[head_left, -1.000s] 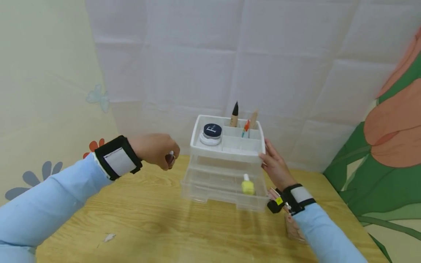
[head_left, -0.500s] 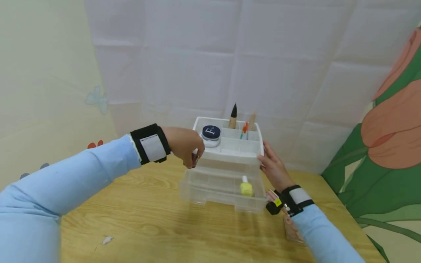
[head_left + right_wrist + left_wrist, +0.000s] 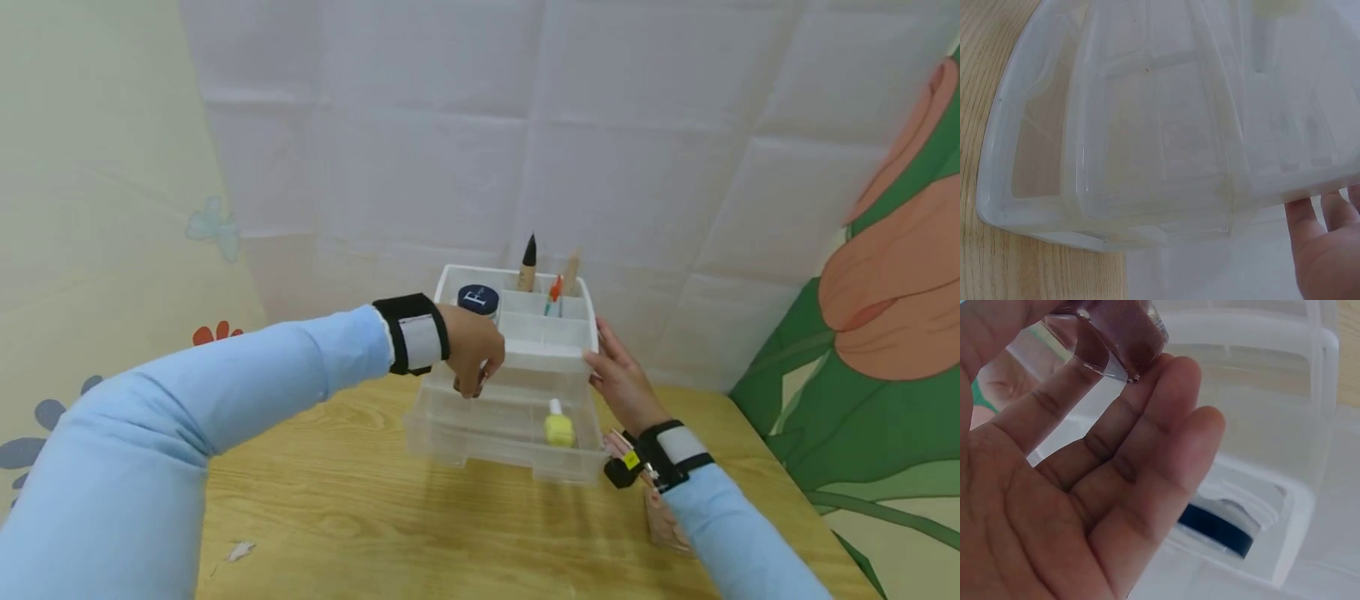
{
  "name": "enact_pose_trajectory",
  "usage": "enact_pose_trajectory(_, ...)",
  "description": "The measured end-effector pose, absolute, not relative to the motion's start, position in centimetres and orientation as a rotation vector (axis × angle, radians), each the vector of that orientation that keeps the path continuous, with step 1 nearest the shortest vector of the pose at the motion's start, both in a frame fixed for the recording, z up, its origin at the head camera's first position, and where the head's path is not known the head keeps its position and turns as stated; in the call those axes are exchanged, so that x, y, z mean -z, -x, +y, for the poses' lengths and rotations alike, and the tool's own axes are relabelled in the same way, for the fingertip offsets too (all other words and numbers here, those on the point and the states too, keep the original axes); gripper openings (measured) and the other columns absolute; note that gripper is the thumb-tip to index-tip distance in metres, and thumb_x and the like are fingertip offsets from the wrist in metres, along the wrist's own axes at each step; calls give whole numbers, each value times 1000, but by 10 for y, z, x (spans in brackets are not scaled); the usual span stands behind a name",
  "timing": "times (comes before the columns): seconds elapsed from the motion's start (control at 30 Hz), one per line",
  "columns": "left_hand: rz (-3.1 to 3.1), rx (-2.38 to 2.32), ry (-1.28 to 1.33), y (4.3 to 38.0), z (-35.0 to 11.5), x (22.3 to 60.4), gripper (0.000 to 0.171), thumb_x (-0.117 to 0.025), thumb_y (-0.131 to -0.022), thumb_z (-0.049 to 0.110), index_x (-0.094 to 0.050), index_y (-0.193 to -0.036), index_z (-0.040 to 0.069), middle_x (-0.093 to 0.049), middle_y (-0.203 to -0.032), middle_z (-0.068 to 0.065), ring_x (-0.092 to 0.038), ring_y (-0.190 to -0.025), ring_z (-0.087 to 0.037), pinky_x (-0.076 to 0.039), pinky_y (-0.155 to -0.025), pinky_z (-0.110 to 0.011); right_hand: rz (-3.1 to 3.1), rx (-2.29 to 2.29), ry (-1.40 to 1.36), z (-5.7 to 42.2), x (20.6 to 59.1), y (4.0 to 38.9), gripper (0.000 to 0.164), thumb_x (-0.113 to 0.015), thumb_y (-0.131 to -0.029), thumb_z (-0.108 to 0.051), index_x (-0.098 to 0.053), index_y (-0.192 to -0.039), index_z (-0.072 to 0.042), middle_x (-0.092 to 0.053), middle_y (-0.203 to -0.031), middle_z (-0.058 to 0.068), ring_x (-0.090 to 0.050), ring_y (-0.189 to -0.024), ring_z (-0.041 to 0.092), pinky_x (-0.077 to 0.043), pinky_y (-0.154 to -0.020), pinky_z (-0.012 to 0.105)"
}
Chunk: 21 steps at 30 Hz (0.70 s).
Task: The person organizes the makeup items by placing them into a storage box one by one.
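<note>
My left hand (image 3: 474,343) pinches a small clear nail polish bottle (image 3: 1129,337) with dark reddish-brown contents. It is over the pulled-out clear drawer (image 3: 502,454) of a white-topped drawer organizer (image 3: 551,360), just in front of the top tray. In the left wrist view the other fingers spread below the bottle. A yellow nail polish bottle (image 3: 558,429) with a white cap stands in the drawer's right part. My right hand (image 3: 630,392) grips the organizer's right side near the top, thumb at the front corner. In the right wrist view, its fingers (image 3: 1322,231) touch the edge.
The top tray holds a jar with a navy lid (image 3: 477,297), a black-tipped brush pen (image 3: 527,271), an orange-topped stick (image 3: 553,292) and a wooden piece (image 3: 572,275). A pinkish box (image 3: 663,525) lies partly under my right forearm. A white scrap (image 3: 240,551) lies at the table's front left.
My left hand has moved right with the nail polish bottle, from beside the organizer to over the drawer, now partly covering the tray's left front. The right hand stays on the organizer's side.
</note>
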<state>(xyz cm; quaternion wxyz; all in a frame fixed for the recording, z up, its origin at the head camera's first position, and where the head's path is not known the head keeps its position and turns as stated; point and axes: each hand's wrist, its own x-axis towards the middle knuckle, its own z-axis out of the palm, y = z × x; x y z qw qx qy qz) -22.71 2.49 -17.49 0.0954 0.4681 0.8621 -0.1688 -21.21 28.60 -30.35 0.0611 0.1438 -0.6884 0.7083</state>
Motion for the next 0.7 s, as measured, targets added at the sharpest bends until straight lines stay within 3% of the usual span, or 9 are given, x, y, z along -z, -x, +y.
enact_pose_trajectory(0.3, 2521, 591, -1339, 227, 36, 194, 19, -81, -73, 25, -63, -73, 18, -61, -61, 11, -54, -53, -7, -45, -52, -20, -2091, -2144, -440, 285, 306, 211, 66, -43, -105, -23, -3, -158, -24, -4, -163, -1, -23, -142, 25, -25, -114, 46)
enact_pose_trajectory(0.5, 2454, 690, -1376, 227, 42, 206, 30, -79, -75, 22, -56, -56, 19, -54, -53, 12, -48, -52, -4, -39, -50, -18, -2087, -2143, -439, 282, 306, 210, 65, -42, -105, -23, -4, -158, -26, -5, -163, -1, -23, -142, 25, -31, -111, 38)
enact_pose_trajectory(0.7, 2411, 813, -1367, 228, 45, 220, 32, -77, -76, 25, -58, -51, 19, -51, -50, 12, -44, -52, -4, -34, -48, -19, -2085, -2141, -443, 278, 307, 211, 65, -43, -105, -23, -4, -158, -25, -6, -162, 0, -25, -141, 26, -29, -112, 42)
